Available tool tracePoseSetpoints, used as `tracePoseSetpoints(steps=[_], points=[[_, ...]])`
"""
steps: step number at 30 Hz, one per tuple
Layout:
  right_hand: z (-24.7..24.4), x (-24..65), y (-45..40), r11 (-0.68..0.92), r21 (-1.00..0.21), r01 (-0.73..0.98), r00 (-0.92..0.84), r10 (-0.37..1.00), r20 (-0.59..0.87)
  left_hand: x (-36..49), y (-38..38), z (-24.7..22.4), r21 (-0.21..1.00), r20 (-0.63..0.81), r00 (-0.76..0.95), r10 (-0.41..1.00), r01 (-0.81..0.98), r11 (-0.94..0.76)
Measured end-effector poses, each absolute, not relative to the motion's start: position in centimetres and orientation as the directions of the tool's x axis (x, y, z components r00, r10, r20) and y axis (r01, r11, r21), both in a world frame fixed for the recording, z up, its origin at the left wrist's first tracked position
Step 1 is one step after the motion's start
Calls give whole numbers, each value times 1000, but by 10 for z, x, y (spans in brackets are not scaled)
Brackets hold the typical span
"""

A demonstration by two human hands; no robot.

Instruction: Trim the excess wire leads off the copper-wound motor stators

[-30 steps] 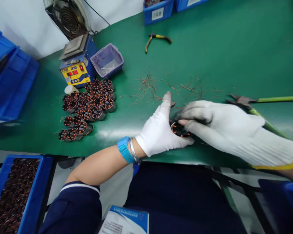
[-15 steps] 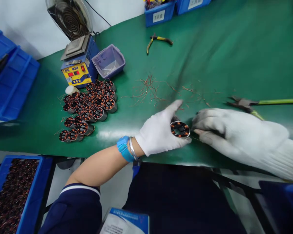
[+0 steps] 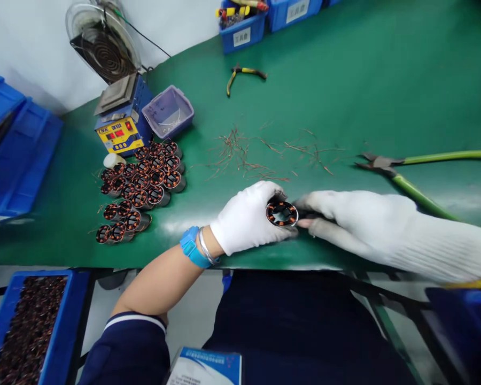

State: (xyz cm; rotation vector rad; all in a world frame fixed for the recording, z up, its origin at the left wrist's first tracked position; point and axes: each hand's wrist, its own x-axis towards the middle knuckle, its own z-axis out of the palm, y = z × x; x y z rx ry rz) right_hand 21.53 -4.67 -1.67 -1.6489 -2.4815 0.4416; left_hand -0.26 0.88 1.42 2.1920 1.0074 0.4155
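Observation:
My left hand [image 3: 250, 219], in a white glove, is wrapped round a motor stator [image 3: 269, 215], a short metal cylinder with orange copper windings and a hollow middle. Its open end faces up toward me, just above the green table's near edge. At the stator's right side is my right hand [image 3: 356, 222], also gloved, with its thumb and fingers drawn together by the rim. What lies between those fingertips is too small and dark to make out. Several similar stators [image 3: 155, 195] stand grouped at the left of the table.
Snipped copper wires [image 3: 234, 149] lie beyond my hands. Green-handled cutters [image 3: 385, 163] are at right, small yellow-handled pliers [image 3: 246, 70] at the back. A purple bin [image 3: 184, 115] and a blue-yellow control unit [image 3: 120, 138] stand behind the stators. A blue crate [image 3: 70, 299] sits low at left.
My left thumb, raised before, has come down against the stator. My right hand has moved left, closer to the stator's rim. The camera view has shifted slightly.

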Motion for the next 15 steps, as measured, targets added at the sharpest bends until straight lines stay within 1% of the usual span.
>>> tracePoseSetpoints(steps=[3,5,6,8,9,11,13,15], points=[[-20,217,-40,453,-383,805,-484,875,18,-4,9,12,687,67,654,754,517,-510],[-15,220,-35,460,-452,765,-506,862,22,-3,7,9,699,143,662,736,459,-548],[-11,221,-33,439,-491,753,-510,860,-13,-2,6,8,703,176,675,716,423,-572],[-2,221,-30,359,-559,747,-516,844,-147,0,4,7,694,210,708,674,378,-613],[1,221,-28,312,-579,754,-512,831,-219,1,2,7,679,211,720,661,379,-629],[8,221,-26,235,-579,781,-489,806,-333,5,-1,8,630,198,725,660,422,-652],[12,220,-24,201,-574,794,-475,794,-379,8,-4,8,575,179,724,666,473,-668],[17,219,-24,185,-586,789,-472,793,-385,11,-7,8,527,174,727,665,502,-686]])
